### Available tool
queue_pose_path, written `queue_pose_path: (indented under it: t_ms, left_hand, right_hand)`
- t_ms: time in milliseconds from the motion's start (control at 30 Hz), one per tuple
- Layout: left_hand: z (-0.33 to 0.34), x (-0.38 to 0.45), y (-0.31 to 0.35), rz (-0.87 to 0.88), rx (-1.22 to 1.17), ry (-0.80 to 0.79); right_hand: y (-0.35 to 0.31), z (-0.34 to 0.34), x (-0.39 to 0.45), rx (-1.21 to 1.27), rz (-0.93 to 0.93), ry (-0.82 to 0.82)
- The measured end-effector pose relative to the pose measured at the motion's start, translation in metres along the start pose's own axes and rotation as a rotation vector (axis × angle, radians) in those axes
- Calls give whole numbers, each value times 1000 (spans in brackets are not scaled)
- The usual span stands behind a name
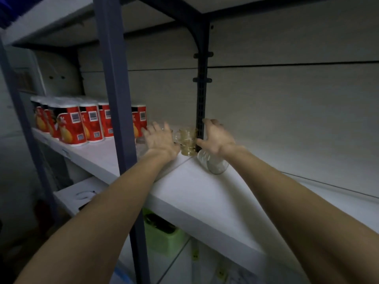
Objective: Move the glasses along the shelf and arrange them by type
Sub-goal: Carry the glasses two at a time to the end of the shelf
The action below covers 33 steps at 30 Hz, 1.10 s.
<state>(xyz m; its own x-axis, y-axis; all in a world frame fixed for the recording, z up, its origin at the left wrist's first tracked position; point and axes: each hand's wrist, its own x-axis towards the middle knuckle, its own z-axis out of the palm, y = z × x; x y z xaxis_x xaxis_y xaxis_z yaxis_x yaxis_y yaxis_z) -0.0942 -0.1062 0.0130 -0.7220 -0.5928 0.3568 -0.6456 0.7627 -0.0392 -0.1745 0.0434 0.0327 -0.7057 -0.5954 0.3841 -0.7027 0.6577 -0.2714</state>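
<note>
Amber glass cup (187, 140) stands mid-frame on the white shelf (196, 193), between the left hand (162, 139) and right hand (217, 136), both spread-fingered, holding nothing; a clear glass (214, 163) lies tipped below the right wrist.

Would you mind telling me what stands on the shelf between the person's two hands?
In the head view, an amber glass cup stands upright between the left hand and the right hand; neither hand grips it.

The scene was dim and soft-focused, corners falling into dark vignette. Wide-angle distortion bowed the uprights and shelf (205, 193) edge. Faint light caught the shelf top; fine detail was smeared.
</note>
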Motion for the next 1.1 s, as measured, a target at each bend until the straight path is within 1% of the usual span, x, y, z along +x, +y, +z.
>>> queue_pose_path:
  t_ms: [100,200,267,333,500,600,733,800,867,967,1033,1100]
  left_hand:
    - [10,22,0,-5,61,8]
    - [16,41,-3,-30,62,-69]
    - [19,50,-2,-30,61,-108]
    - [21,51,0,-32,46,-86]
    - [20,51,1,-32,-18,-17]
    - [14,51,3,-50,-118,3]
    - [11,48,3,-70,-239,39]
    - [10,48,3,-85,-304,87]
    - [4,46,4,-103,-415,167]
    - [-14,40,4,-109,-699,285]
    - [-30,32,4,-73,-908,330]
    - [-45,21,9,27,-1023,389]
  right_hand:
    - [-3,7,30,-15,-31,-58]
    - [-5,17,49,-73,-97,-101]
    - [-6,25,58,-110,-108,-143]
    - [-8,34,64,-129,-103,-170]
    - [-11,45,75,-143,-82,-49]
    - [-12,41,76,-112,-41,-59]
    - [-11,30,77,-9,21,-77]
    - [-9,23,73,76,42,-18]
    - [-8,13,64,179,40,97]
    - [-7,-11,45,323,72,296]
    - [-1,-33,28,414,139,451]
    - [7,-57,3,458,174,590]
